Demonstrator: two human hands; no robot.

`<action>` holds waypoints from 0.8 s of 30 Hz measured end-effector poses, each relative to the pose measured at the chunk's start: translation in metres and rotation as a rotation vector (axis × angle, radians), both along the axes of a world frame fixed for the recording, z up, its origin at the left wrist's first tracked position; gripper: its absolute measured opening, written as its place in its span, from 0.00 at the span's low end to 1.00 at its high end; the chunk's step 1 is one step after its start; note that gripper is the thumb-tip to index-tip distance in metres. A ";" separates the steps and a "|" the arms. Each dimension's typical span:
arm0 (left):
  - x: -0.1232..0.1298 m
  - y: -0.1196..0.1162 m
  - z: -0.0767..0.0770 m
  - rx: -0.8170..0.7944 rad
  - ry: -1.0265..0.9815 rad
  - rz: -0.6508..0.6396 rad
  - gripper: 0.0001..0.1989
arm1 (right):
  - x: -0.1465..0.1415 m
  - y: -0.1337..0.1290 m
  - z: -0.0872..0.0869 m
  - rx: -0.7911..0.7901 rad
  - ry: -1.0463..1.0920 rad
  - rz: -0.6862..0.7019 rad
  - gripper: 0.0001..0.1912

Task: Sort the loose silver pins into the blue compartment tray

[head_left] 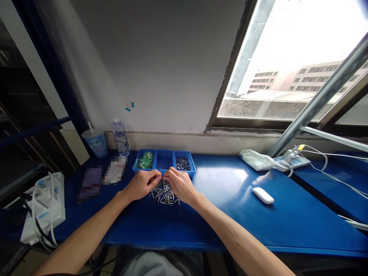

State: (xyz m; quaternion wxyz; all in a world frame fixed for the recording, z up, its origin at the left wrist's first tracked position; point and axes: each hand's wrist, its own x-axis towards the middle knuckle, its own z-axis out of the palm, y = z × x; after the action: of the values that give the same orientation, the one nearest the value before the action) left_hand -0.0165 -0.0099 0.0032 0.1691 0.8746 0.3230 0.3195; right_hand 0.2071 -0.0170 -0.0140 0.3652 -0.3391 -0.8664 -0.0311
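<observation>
My left hand and my right hand meet fingertip to fingertip at the front edge of a blue three-compartment tray. Both are closed in a pinch, and whatever they hold is too small or hidden to make out. Under and between them lies a loose pile of thin silver metal pins that look like blind rivets. The tray's left compartment has green-looking small pieces, and its right one holds dark and silver small metal parts. In the middle compartment the blue bottom shows.
Left on the blue table stand a lidded cup with a straw, a water bottle and a corded power strip. Rightward lie a white rounded case, a plastic bag and another power strip.
</observation>
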 end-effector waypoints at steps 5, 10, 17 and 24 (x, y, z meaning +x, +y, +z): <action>-0.001 0.000 0.003 0.017 0.000 0.031 0.14 | 0.006 0.002 0.005 0.016 0.033 0.003 0.11; 0.000 0.000 0.005 0.026 0.009 0.047 0.14 | 0.010 0.003 0.009 0.076 0.026 0.007 0.13; -0.001 0.001 0.003 0.031 0.001 0.062 0.15 | 0.015 0.007 0.009 0.128 0.003 -0.025 0.14; -0.002 0.003 0.005 -0.040 0.103 0.040 0.14 | 0.029 0.012 0.020 0.227 0.265 -0.348 0.09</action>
State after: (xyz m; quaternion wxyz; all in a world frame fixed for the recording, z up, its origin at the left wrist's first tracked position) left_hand -0.0185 -0.0072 0.0084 0.1631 0.8797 0.3551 0.2709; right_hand 0.2360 -0.0049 0.0060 0.5008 -0.4413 -0.7302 -0.1460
